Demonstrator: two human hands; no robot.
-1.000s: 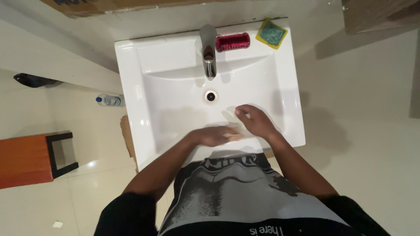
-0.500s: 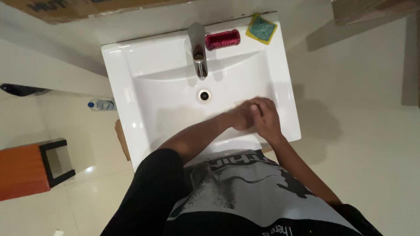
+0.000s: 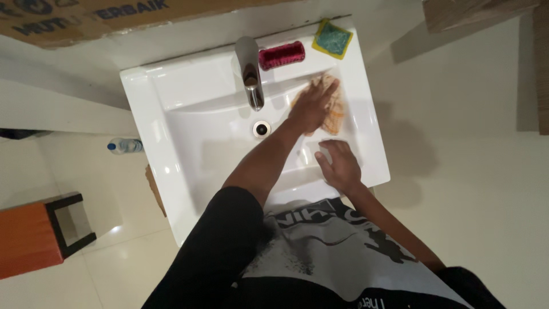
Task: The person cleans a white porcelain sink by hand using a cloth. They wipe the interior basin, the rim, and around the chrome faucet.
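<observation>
Left hand [image 3: 313, 106] lies spread flat on an orange cloth [image 3: 334, 111], pressing it against the washbasin [image 3: 171, 149] wall near its far right corner; right hand [image 3: 338, 163] rests loosely open, steadying by the near rim.

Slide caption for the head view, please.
Left hand presses an orange cloth against the white sink wall; right hand rests inside.

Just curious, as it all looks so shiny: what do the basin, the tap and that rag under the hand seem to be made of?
The basin looks like glazed white ceramic: smooth, with bright glints along its rim. The tap seems polished metal, since its surface mirrors the light. The rag under the left hand looks like soft orange-tan cloth, matte and rumpled, though its weave is too blurred to tell.
</observation>
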